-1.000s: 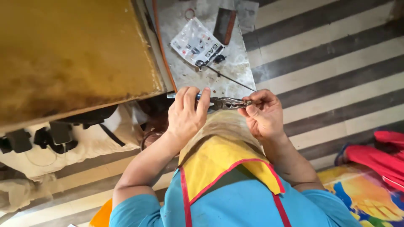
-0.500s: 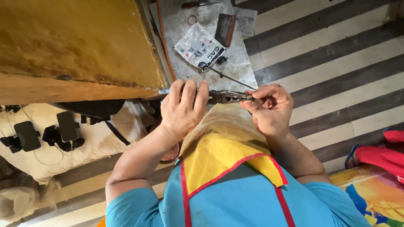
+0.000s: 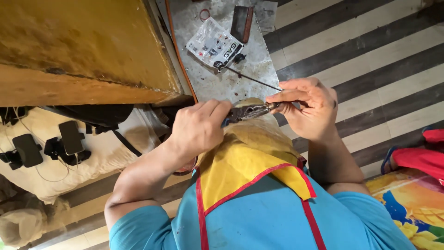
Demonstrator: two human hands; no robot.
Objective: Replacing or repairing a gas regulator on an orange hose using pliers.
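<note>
The left hand (image 3: 199,129) is wrapped around the handles of a pair of pliers (image 3: 247,111), fingers curled shut on the grip. The pliers lie roughly level over the yellow cloth (image 3: 245,157) draped on the person's knee, nose pointing toward the right hand (image 3: 307,109). The right hand's fingers (image 3: 284,96) are pressed together in a pinch at the pliers' nose; what they pinch is too small to tell, though a thin dark wire (image 3: 254,78) runs from just beyond the pliers up toward the metal desk (image 3: 222,85).

On the desk beyond the pliers: a clear plastic packet (image 3: 213,45), a dark rectangular block (image 3: 242,23), a small red ring (image 3: 204,15). To the side of the pliers away from the right hand, a yellow-brown board (image 3: 78,46); below it, a cream bag (image 3: 69,153) with black clips on it.

Judgement on doing the step well: the left hand should keep a steady squeeze on the handles. The right fingers should stay close to the nose so the small piece cannot swing. The knee cloth serves as a rest. A slip would likely nip the right fingertips, since they touch the nose.
</note>
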